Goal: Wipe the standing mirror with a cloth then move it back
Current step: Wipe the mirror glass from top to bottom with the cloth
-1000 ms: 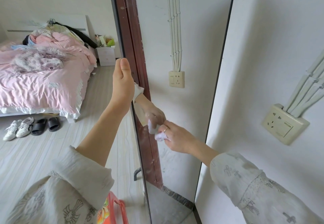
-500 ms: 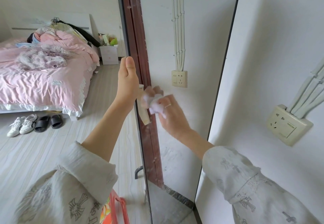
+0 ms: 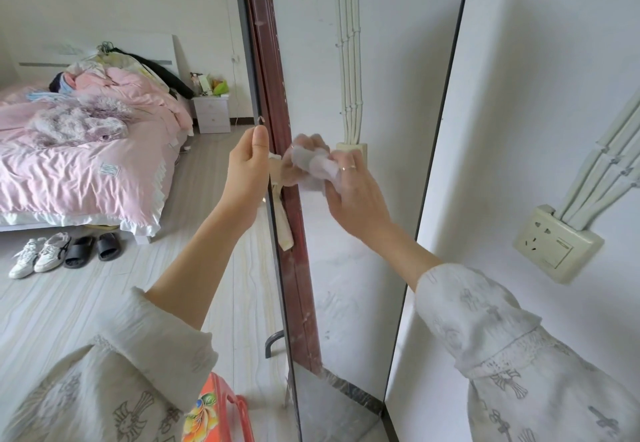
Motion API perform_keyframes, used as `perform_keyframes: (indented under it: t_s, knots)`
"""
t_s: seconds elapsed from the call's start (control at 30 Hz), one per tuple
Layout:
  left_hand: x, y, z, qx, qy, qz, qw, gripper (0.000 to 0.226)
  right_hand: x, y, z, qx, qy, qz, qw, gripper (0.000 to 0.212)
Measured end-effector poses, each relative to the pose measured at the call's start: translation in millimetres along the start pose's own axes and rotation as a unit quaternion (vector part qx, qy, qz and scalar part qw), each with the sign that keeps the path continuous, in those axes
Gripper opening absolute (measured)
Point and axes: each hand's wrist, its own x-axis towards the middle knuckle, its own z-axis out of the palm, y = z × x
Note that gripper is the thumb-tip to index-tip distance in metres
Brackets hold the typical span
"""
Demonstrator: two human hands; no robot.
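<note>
Your left hand (image 3: 247, 171) grips the mirror (image 3: 374, 199) by its left edge; your right hand (image 3: 353, 196) presses the soft cloth (image 3: 320, 168) there. Treat the glass as fragile, likely top-heavy.

We have one view only, from a wide-angle camera worn on the head, looking forward and down along both arms. It sits close to the mirror (image 3: 363, 199), which stands upright through the middle of the frame, its glass seen at a slant. The left hand (image 3: 247, 168) and right hand (image 3: 353, 196) are near. Far left lies a bed (image 3: 86, 164); close on the right runs a wall (image 3: 554, 95).
</note>
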Motion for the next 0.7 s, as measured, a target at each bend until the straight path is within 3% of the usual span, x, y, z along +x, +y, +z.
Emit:
perform_keyframes:
  t_s: [0.1, 0.23, 0.33, 0.43, 0.5, 0.57, 0.7]
  knots:
    - [0, 2, -6, -0.017, -0.025, -0.023, 0.999, 0.037, 16, -22, 4, 0.018, 0.030, -0.051, 0.998, 0.023]
    - [4, 2, -16, -0.029, -0.051, -0.058, 0.997, 0.039, -7, -43, 33, 0.021, 0.001, -0.117, 0.993, 0.022]
    - [6, 4, -20, -0.005, -0.051, -0.064, 0.997, 0.040, -42, -35, 55, 0.027, -0.077, -0.159, 0.984, 0.033]
    - [6, 3, -21, 0.005, -0.043, -0.068, 0.997, 0.038, -73, -14, 61, -0.020, -0.194, -0.222, 0.955, 0.019]
    - [4, 2, -19, 0.007, -0.033, -0.064, 0.997, 0.039, -82, -5, 57, -0.041, -0.212, -0.250, 0.944, 0.019]
    - [0, 2, -15, 0.006, -0.027, -0.054, 0.998, 0.040, -78, -1, 49, -0.029, -0.180, -0.232, 0.956, 0.019]
    - [-13, -5, -8, -0.017, -0.043, -0.063, 0.997, 0.035, -43, -7, 34, -0.009, -0.040, -0.152, 0.987, 0.031]
